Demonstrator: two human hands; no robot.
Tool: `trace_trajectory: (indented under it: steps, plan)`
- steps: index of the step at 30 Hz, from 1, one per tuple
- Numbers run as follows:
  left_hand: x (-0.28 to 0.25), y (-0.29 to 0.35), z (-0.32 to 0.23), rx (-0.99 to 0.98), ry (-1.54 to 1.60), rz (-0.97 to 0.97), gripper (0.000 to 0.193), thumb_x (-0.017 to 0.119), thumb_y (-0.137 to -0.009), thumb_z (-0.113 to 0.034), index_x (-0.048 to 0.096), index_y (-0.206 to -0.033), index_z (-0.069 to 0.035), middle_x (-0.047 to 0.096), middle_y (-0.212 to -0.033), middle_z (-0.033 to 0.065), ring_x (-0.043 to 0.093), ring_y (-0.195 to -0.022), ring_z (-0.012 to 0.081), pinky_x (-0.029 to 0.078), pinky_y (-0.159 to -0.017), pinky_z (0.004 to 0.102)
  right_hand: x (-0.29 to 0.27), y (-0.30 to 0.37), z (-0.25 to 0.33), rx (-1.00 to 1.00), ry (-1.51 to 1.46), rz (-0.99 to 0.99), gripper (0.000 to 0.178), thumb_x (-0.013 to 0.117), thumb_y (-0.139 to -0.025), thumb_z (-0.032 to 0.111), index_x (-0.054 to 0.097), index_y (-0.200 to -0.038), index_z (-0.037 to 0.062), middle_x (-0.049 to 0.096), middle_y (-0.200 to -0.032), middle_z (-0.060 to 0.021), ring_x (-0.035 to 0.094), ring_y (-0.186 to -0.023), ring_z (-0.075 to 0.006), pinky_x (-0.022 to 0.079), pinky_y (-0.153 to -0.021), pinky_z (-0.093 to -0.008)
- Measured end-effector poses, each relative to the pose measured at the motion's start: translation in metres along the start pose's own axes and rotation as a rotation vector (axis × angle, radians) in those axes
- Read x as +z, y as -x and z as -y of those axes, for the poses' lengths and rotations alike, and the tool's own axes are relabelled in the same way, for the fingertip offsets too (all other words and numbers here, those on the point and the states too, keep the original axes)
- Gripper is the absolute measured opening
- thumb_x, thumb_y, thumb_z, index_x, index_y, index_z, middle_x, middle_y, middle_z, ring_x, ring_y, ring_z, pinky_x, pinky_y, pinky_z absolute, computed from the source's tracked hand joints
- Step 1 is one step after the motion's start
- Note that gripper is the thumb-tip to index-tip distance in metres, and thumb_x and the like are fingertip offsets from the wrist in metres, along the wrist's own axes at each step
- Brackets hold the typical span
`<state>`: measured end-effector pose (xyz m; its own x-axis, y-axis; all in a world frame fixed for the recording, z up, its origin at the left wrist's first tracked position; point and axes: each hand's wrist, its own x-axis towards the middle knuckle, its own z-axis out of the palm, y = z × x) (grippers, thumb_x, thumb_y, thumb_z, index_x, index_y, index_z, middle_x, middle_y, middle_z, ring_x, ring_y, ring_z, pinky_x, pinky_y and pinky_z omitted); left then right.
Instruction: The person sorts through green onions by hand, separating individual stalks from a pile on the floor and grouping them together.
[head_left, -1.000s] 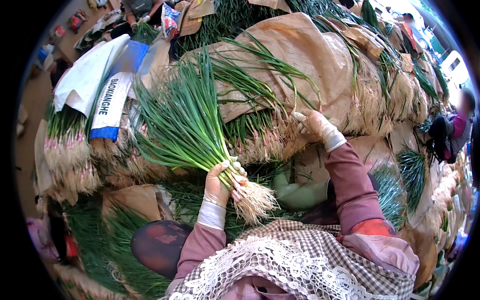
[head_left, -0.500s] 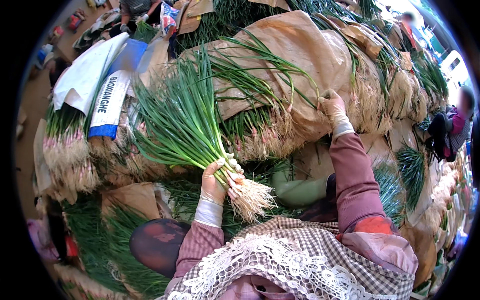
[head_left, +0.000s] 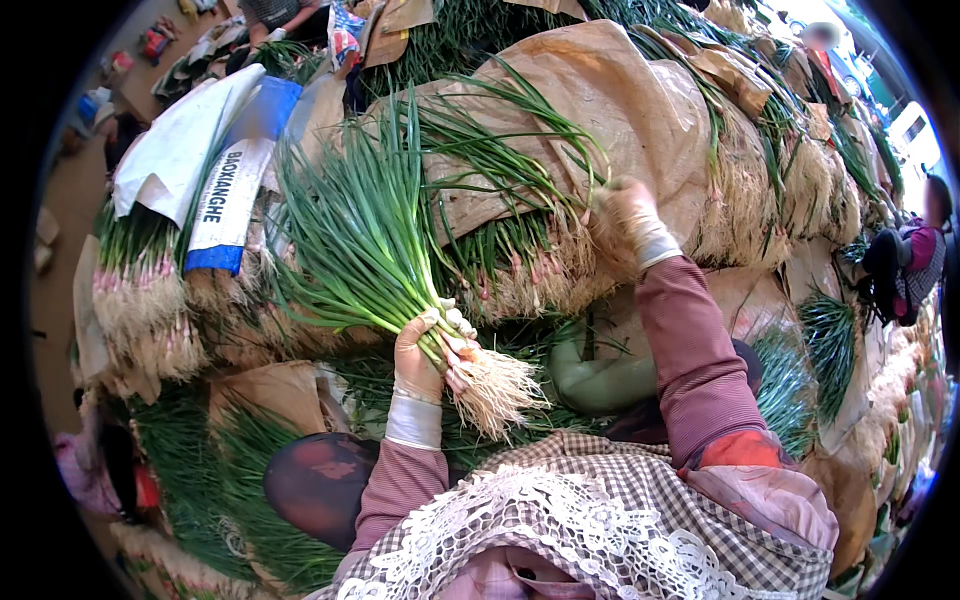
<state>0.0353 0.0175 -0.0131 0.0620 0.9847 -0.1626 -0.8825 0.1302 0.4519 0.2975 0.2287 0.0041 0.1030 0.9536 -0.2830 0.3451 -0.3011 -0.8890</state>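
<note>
My left hand (head_left: 418, 352) is wrapped round the lower stalks of a thick bunch of scallions (head_left: 375, 230). Its green leaves fan up and to the left, while the pale roots hang below my fingers at the lower right. Further right, my right hand (head_left: 622, 215), in a pale glove, is closed at the end of a curved scallion (head_left: 600, 160); motion smears the fingertips slightly. Beneath that hand lies a row of rooted scallions (head_left: 525, 265), partly covered by a brown sheet (head_left: 620, 100).
Bundled scallions under a white-and-blue sack (head_left: 228, 200) stand at the left. More root bundles (head_left: 740, 190) line the right. My green boot (head_left: 600, 378) sits between the hands, below the row. Another person (head_left: 910, 255) is at the far right.
My right hand has moved left and slightly down, bringing the curved scallion with it. The left hand, with its bunch, has shifted slightly left.
</note>
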Motion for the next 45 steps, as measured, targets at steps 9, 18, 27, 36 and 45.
trace_trajectory:
  steps: [9, 18, 27, 36, 45]
  plan:
    - [-0.005, 0.003, -0.002, 0.021, 0.065, 0.001, 0.035, 0.048, -0.069, -0.017, 0.045, -0.096, 0.004, 0.051, -0.076, 0.0106, 0.050, -0.073, 0.0240, 0.041, -0.073, 0.0378, 0.032, 0.077, 0.034, -0.320, -0.252, 0.128, 0.011, 0.049, -0.080, 0.016, 0.050, -0.078, 0.0046, 0.045, -0.060, 0.0010, 0.041, -0.051, -0.0099, 0.035, -0.047, -0.0212]
    - [0.020, 0.002, 0.014, -0.043, 0.100, -0.071, 0.040, 0.040, -0.073, -0.013, 0.040, -0.105, 0.011, 0.051, -0.098, 0.0214, 0.055, -0.074, 0.0261, 0.048, -0.066, 0.0383, 0.120, 0.172, -0.042, 0.265, -0.698, 0.824, 0.026, 0.036, -0.085, 0.022, 0.048, -0.092, 0.0004, 0.055, -0.078, -0.0097, 0.054, -0.063, -0.0188, 0.046, -0.052, -0.0281]
    - [-0.013, 0.002, 0.019, -0.091, 0.038, 0.051, 0.046, 0.048, -0.072, -0.013, 0.035, -0.112, 0.006, 0.052, -0.092, 0.0197, 0.054, -0.078, 0.0294, 0.048, -0.065, 0.0406, 0.093, 0.152, -0.036, -0.335, 0.364, 0.769, 0.044, 0.047, -0.078, 0.040, 0.055, -0.088, -0.0012, 0.056, -0.080, -0.0197, 0.054, -0.077, -0.0283, 0.041, -0.069, -0.0339]
    - [0.057, 0.005, -0.006, 0.097, -0.170, 0.091, 0.046, 0.047, -0.071, -0.016, 0.038, -0.110, 0.005, 0.055, -0.083, 0.0174, 0.055, -0.078, 0.0290, 0.045, -0.072, 0.0417, 0.067, 0.217, -0.013, -0.146, -0.868, 1.245, 0.059, 0.052, -0.077, 0.029, 0.026, -0.123, 0.0029, 0.045, -0.110, -0.0040, 0.039, -0.104, -0.0130, 0.026, -0.092, -0.0275]
    - [0.095, 0.042, -0.047, 0.330, 0.059, -0.121, 0.022, 0.044, -0.075, -0.014, 0.046, -0.091, 0.001, 0.054, -0.079, 0.0133, 0.054, -0.072, 0.0263, 0.045, -0.069, 0.0409, -0.021, 0.146, 0.000, -0.194, -1.257, 0.612, 0.019, 0.044, -0.081, 0.019, 0.047, -0.065, 0.0097, 0.036, -0.048, 0.0057, 0.031, -0.041, -0.0031, 0.027, -0.038, -0.0164]
